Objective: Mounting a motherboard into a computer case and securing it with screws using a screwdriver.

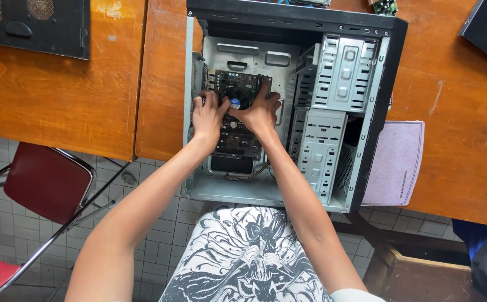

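Nearest, a black-and-white patterned garment covers the person's lap, with both bare forearms reaching forward over it. Left of that, a red folding chair stands on the tiled floor.

Next, the open computer case lies on its side on the wooden worktop, hanging over the gap between two boards.

Inside, the left hand and right hand rest just beside each other on the motherboard, fingers spread and pressing flat; neither grip is closed around anything. The board sits in the left half of the case, against the metal tray.

Right of it, grey drive cages.

Beyond the case, a pink mat at right, and a black side panel far left.
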